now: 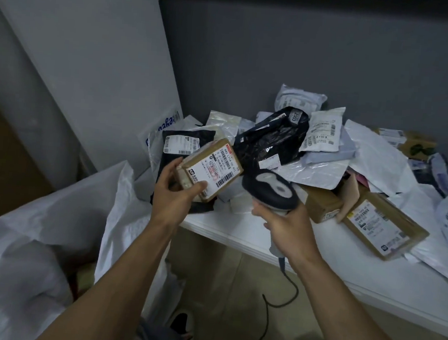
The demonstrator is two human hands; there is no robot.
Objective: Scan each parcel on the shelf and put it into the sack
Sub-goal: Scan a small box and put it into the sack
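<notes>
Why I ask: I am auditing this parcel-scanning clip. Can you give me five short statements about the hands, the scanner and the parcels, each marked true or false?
1. The left hand holds a small brown box with its label facing up. True.
2. The right hand is empty. False: it grips the scanner.
3. The held box is already inside the sack. False: it is in the hand, above the near edge of the shelf.
4. A pile of parcels lies on the shelf. True.
5. The scanner is cordless. False: a dark cable hangs from its handle.
</notes>
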